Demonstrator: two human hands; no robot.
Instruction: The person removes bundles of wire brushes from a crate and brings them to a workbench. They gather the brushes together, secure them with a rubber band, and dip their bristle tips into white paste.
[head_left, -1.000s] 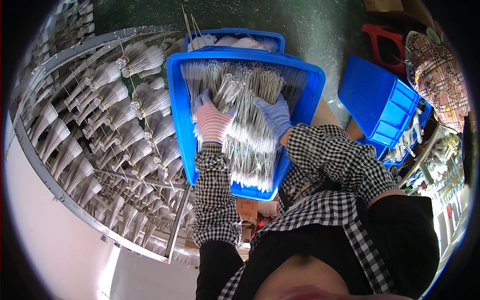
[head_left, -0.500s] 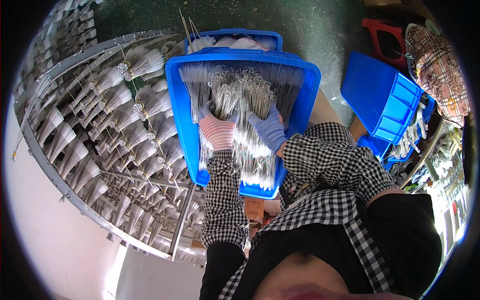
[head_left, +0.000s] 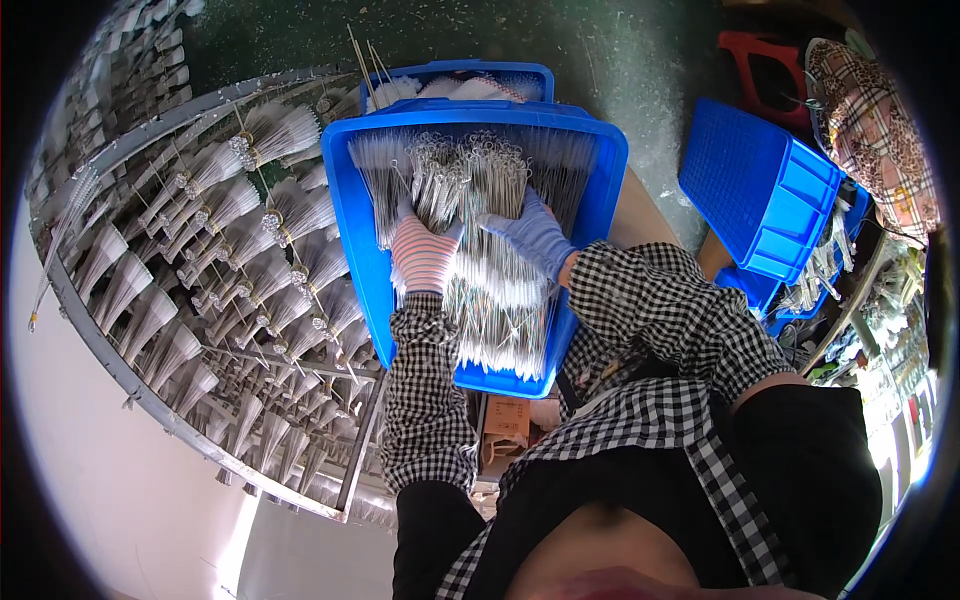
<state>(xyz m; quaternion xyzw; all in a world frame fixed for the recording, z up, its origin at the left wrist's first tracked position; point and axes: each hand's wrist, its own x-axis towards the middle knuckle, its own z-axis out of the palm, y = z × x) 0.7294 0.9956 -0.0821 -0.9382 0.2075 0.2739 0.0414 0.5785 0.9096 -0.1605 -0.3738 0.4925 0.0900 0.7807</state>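
While the left hand [head_left: 424,254] and the right hand [head_left: 535,238] rest cupped against looped wires [head_left: 495,165] in the blue bin [head_left: 372,285], upper middle of the frame, I cannot tell whether they pinch; gathering evenly should prevent tangling.

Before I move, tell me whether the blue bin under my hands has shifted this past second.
Yes, slightly: the blue bin appears farther left, nearer the metal rack.
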